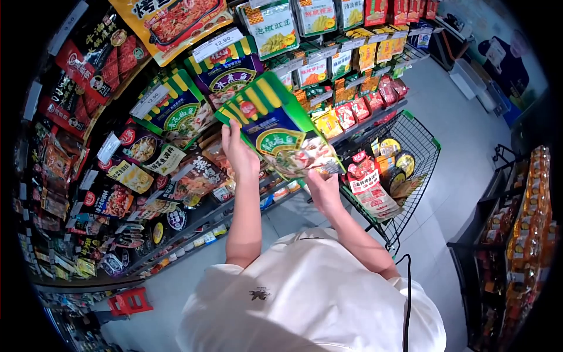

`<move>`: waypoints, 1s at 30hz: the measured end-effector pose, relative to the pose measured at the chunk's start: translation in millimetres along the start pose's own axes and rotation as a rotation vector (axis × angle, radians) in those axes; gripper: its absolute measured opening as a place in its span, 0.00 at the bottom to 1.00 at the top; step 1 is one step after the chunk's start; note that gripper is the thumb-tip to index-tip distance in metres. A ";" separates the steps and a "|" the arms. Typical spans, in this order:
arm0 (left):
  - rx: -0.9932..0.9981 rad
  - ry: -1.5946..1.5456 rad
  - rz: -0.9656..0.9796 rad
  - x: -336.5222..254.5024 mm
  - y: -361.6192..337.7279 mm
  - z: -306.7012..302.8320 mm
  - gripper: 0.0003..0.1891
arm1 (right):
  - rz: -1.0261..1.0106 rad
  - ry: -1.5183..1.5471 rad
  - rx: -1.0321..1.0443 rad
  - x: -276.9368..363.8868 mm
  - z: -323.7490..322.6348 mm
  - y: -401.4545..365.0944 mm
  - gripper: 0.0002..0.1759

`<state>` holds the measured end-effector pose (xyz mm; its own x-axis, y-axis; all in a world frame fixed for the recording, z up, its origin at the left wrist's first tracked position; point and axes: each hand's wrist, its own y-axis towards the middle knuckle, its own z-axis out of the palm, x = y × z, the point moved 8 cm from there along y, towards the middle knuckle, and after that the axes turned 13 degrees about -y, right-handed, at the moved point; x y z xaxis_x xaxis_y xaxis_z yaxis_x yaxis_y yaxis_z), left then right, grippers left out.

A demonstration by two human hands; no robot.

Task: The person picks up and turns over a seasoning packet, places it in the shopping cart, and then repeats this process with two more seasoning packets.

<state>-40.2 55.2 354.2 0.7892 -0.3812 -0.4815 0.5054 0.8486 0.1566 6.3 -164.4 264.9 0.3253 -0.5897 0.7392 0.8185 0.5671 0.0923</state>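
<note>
Pouch of fish seasoning (280,132) is tilted before shelving (375,119), left hand (239,151) gripping its left edge, right hand (325,192) pinching its bottom; margin grips should leave it readable.

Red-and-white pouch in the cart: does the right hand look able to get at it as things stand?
Probably yes: the pouch lies near the right hand, uncovered in the cart. But that hand grips the green packet, so would likely need to let go first.
</note>
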 end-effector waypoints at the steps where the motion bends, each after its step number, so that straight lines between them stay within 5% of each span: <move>1: -0.072 -0.090 -0.081 13.8 4.7 -4.1 0.09 | -0.198 -0.267 -0.024 26.8 11.9 -7.4 0.43; 2: -0.147 -0.178 -0.162 27.2 5.7 -11.4 0.10 | -0.391 -0.535 -0.050 53.7 25.3 -18.1 0.44; 3: 0.360 -0.418 -0.324 36.8 -1.5 16.5 0.12 | -0.603 -0.803 0.014 55.4 30.1 -24.3 0.46; 4: 0.314 -0.580 -0.399 65.4 20.6 -10.3 0.13 | -0.930 -1.103 0.073 66.0 42.0 -36.3 0.47; 6: 0.637 -0.960 -0.499 83.6 16.0 31.0 0.13 | -1.152 -1.373 0.281 53.7 54.8 -59.1 0.41; 10: 0.781 -1.125 -0.719 92.9 -11.7 80.2 0.12 | -1.293 -1.634 0.327 37.8 55.6 -75.9 0.27; 22: 0.853 -0.708 -0.676 126.0 -18.1 102.7 0.17 | -1.068 -1.333 0.088 77.7 2.4 -57.2 0.21; 24: 0.721 -0.437 -0.606 128.0 -18.7 96.4 0.17 | -1.062 -1.094 0.039 85.2 -6.7 -54.4 0.36; 26: 0.264 0.050 -0.526 121.8 -18.6 82.5 0.19 | -0.807 -0.870 -0.107 64.8 -35.4 -57.5 0.48; 27: 0.262 0.178 -0.456 118.2 -18.4 83.9 0.21 | -0.674 -0.957 -0.191 77.1 -37.2 -62.2 0.56; 29: 0.310 0.251 -0.423 124.0 -5.1 69.5 0.23 | -0.091 -0.474 -0.161 14.3 -96.7 -52.9 0.47; 30: 0.204 0.336 -0.382 113.0 -18.0 87.2 0.16 | -0.028 -0.130 -0.195 30.6 -86.0 -51.8 0.44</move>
<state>70.3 -35.1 372.2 0.3984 -0.4814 -0.7807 0.8180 0.5716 0.0649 14.5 -261.3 225.4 0.2478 -0.5173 0.8192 0.9065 0.4222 -0.0076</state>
